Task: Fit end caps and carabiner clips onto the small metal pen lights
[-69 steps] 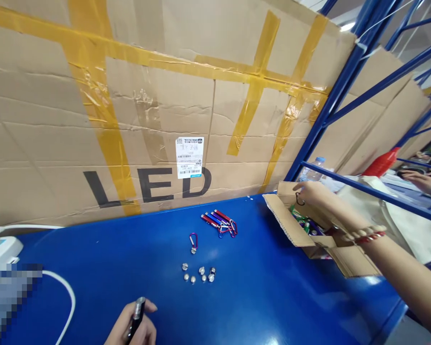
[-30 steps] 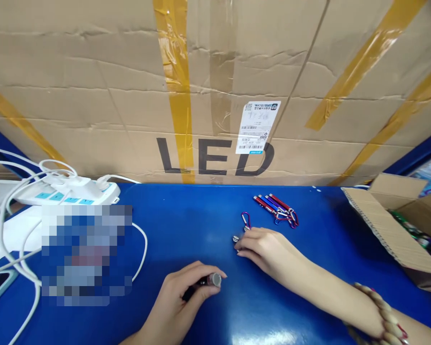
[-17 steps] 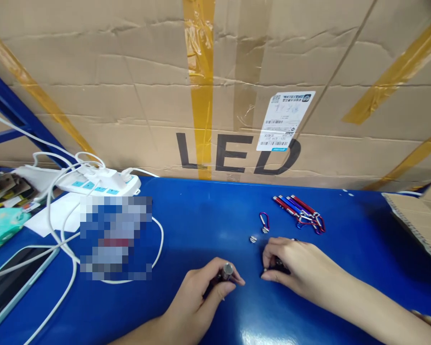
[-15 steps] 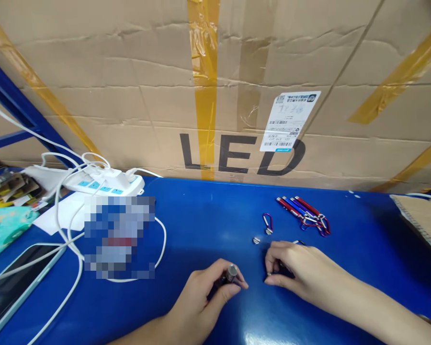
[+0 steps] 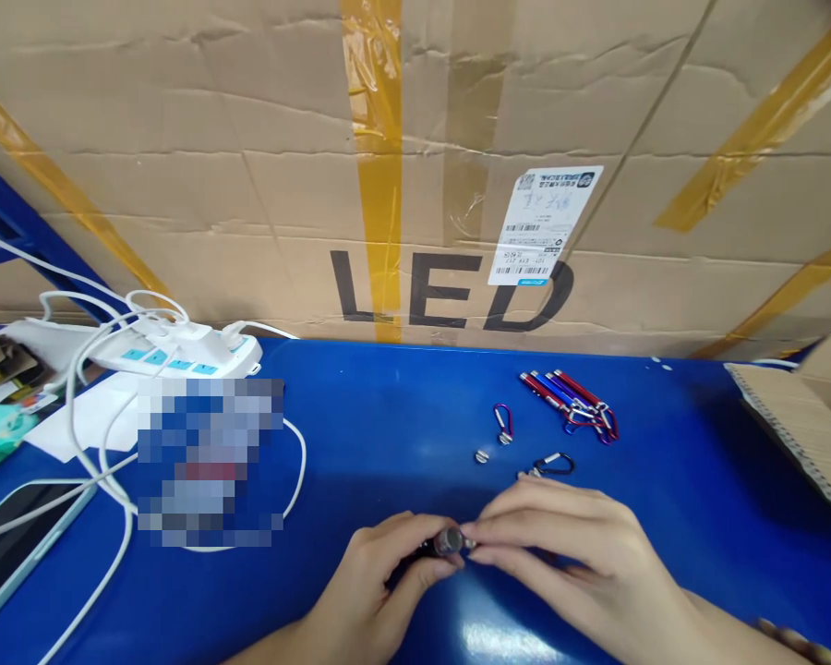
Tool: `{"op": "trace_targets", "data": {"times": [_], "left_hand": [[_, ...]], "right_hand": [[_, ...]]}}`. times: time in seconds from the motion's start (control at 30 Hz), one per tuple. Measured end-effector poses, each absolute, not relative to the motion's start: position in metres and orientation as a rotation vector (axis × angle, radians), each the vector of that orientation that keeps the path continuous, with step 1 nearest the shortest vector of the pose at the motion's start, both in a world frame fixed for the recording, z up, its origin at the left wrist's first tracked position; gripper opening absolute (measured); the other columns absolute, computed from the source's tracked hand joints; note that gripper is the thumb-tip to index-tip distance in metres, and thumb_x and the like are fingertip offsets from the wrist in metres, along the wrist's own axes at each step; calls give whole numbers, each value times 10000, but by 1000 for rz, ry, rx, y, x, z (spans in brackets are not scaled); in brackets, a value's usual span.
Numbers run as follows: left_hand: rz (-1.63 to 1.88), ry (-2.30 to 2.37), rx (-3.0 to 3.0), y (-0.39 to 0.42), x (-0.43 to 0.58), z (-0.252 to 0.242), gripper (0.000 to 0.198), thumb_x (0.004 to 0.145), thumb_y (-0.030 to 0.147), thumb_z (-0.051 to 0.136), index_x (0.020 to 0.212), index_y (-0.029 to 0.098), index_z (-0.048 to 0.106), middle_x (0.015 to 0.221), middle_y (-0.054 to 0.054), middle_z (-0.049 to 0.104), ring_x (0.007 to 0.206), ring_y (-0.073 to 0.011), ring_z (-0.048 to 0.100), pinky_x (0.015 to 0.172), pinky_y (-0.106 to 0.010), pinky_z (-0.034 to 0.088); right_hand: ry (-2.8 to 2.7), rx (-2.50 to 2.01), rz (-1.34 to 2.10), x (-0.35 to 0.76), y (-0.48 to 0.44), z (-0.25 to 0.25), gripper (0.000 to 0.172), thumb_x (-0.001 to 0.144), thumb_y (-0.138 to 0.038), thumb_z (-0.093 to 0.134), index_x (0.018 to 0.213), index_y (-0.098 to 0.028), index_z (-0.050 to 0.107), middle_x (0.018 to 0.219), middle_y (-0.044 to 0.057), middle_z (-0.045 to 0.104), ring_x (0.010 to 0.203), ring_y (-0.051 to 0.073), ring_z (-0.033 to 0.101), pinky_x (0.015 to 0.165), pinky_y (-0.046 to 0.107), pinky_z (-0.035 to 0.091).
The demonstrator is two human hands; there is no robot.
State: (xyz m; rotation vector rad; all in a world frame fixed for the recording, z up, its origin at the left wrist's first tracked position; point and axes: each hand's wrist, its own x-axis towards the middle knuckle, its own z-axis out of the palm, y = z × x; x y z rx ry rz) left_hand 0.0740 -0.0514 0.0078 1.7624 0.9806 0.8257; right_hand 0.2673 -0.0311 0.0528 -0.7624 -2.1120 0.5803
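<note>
My left hand (image 5: 370, 577) is closed around a small black flashlight tube (image 5: 449, 541), its round silver end facing up. My right hand (image 5: 582, 545) pinches a tiny silver piece (image 5: 469, 544) right beside that end; fingertips hide most of the piece. Just beyond the right fingers lies a black carabiner (image 5: 558, 462) with a small metal part attached. Farther back are a small stack of silver discs, like button cells (image 5: 481, 456), and a red carabiner (image 5: 503, 421) with a metal cap.
Several red and blue keychain flashlights (image 5: 560, 395) lie at the back right. To the left are a power strip (image 5: 180, 351), looping white cables, a phone (image 5: 28, 531) and a blurred patch. A large cardboard box (image 5: 283, 185) walls the back; an open carton (image 5: 789, 416) stands right.
My right hand has moved left and toward me, bringing the silver piece to the flashlight tube. The black carabiner has come into fuller view. The camera view has shifted slightly.
</note>
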Motion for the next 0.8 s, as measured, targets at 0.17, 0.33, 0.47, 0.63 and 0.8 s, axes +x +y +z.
{"op": "trace_targets", "data": {"times": [0.17,0.33,0.47,0.63,0.8], "left_hand": [[835,958,1852,-51,74,3,174,899,244,500,962,218,660,796,-20,693,693,-150,604,657,-203,463],[827,917,1950,-53,73,2,179,915,245,470,933,198,641,750,-29,678,662,-152,589,638,-212,451],[842,915,2012,-53,73,0,190,922,244,448,892,185,626,709,-40,658,639,-155,578,604,-221,452],[876,825,2036,-55,73,-3,178,919,269,457,920,194,618,727,-49,663,668,-167,598,622,-230,465],[888,1025,1813,-57,74,-1,114,894,235,495,874,224,607,790,-13,655,724,-140,618,693,-196,455]], "right_hand": [[-2123,-742,585,265,-32,46,100,822,-171,627,857,-211,711,741,2,702,623,98,637,570,193,527],[-2255,-731,565,267,-34,44,115,847,-164,590,887,-201,691,795,5,686,684,92,637,591,174,507],[-2471,-794,455,268,-38,51,173,896,-195,504,894,-213,675,829,16,658,631,92,616,513,185,465],[-2477,-893,583,278,-30,60,106,871,-298,565,861,-238,652,817,-18,656,645,84,625,565,175,473],[-2606,-1192,311,299,-10,61,403,720,-316,732,1102,-256,619,908,-11,683,704,144,670,550,214,497]]}}
